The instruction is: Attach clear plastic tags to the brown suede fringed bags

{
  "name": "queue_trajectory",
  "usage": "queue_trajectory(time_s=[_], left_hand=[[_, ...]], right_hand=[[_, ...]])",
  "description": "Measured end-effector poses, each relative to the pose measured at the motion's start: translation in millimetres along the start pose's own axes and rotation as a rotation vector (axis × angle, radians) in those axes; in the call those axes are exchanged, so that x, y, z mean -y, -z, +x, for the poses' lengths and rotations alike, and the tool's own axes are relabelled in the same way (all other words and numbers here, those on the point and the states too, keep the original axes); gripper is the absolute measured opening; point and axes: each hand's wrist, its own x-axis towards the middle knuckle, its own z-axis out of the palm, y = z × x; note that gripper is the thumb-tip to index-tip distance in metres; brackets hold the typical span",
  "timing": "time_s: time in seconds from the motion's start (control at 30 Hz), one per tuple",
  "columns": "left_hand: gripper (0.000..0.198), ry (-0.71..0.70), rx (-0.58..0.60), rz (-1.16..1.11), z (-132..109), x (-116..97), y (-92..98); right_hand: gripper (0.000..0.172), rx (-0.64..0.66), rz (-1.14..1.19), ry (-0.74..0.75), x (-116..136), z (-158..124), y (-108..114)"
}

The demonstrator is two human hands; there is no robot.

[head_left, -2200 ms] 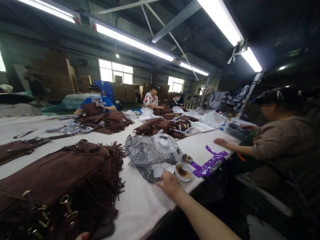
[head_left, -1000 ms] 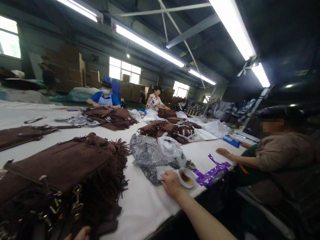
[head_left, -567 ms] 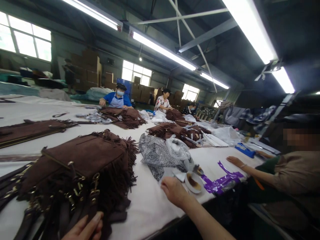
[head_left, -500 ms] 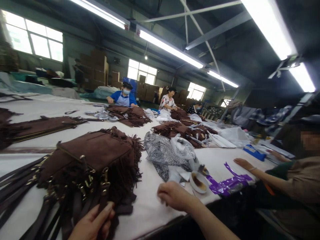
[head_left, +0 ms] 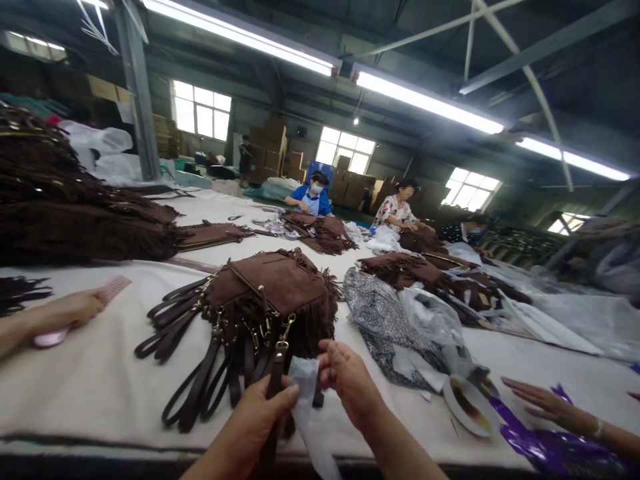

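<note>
Dark strap [head_left: 277,372] gripped

Fringed brown bags [head_left: 285,283] lie stacked on the bench [head_left: 100,383]. Before them, the left hand [head_left: 255,417] grips the strap, thumb against a translucent strip [head_left: 306,400]. At the strip's edge is the right hand [head_left: 350,380], fingers curled; whether it pinches, I cannot tell.

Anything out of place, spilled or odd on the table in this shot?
One thing stands out: a white bowl with something brown inside sits beside loose white scraps and crumpled purple plastic, odd company for fringed brown bags. No spill shows on the pale cloth.
</note>
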Motion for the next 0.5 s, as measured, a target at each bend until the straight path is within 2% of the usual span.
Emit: queue_trajectory(time_s=[0.13, 0.27, 0.37, 0.43, 0.5], left_hand=[[0.042, -0.022, -0.029, 0.107, 2, 4, -4.1], [0.047, -0.016, 0.056, 0.194, 0, 11, -4.6], [0.032, -0.039, 0.144, 0.320, -11, 7, 5.8], [0.019, -0.064, 0.212, 0.412, -21, -3, 15.8], [0.015, -0.033, 0.279, 0.447, -26, -17, 23.7]], right_hand=[[0.048, 0.081, -0.114, -0.059, -17, -24, -3], [0.037, -0.066, -0.258, 0.034, -8, -27, -3], [0.032, -0.116, -0.443, 0.129, -7, -25, 6], [0.028, -0.092, -0.490, 0.125, -12, -27, 13], [0.021, -0.040, -0.483, 0.091, -19, -33, 17]])
